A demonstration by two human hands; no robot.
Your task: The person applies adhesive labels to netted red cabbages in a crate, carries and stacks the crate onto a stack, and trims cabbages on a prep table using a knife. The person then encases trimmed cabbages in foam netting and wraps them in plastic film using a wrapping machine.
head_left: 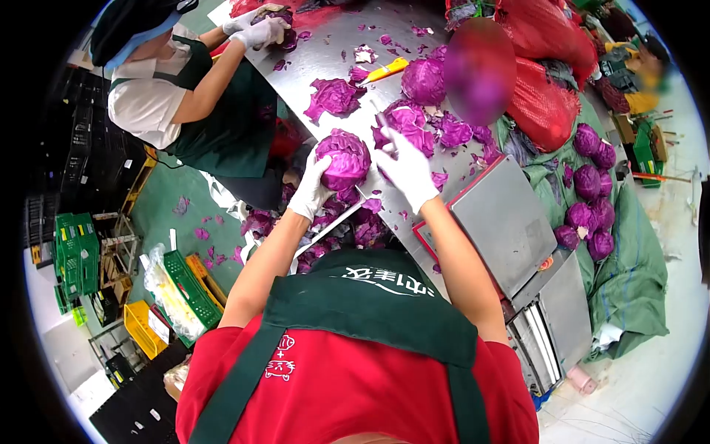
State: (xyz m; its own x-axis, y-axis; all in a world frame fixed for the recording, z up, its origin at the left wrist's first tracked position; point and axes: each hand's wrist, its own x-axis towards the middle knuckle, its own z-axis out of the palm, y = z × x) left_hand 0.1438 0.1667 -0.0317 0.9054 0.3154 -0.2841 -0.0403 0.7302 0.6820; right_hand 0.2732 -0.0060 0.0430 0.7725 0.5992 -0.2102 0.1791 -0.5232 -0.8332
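My left hand (312, 186), in a white glove, grips the left side of a red cabbage (345, 160) at the table's near edge. Just right of that head is my right hand (407, 174), also gloved, with thumb and index finger apart and nothing plainly between them. A thin pale strip shows beyond its fingertips; I cannot tell what it is or whether I touch it. Loose cabbage leaves (334, 98) lie ahead. Another red cabbage (424, 81) sits farther back, beside a yellow-handled knife (386, 70) resting on the metal table (310, 63).
At left, a co-worker (200, 103) in white gloves handles cabbage. Red mesh sacks (543, 103) and several cabbages (588, 182) on green sheeting are at right. A grey metal panel (506, 226) stands near my right arm. Leaves pile below the table edge; green crates (185, 288) stand lower left.
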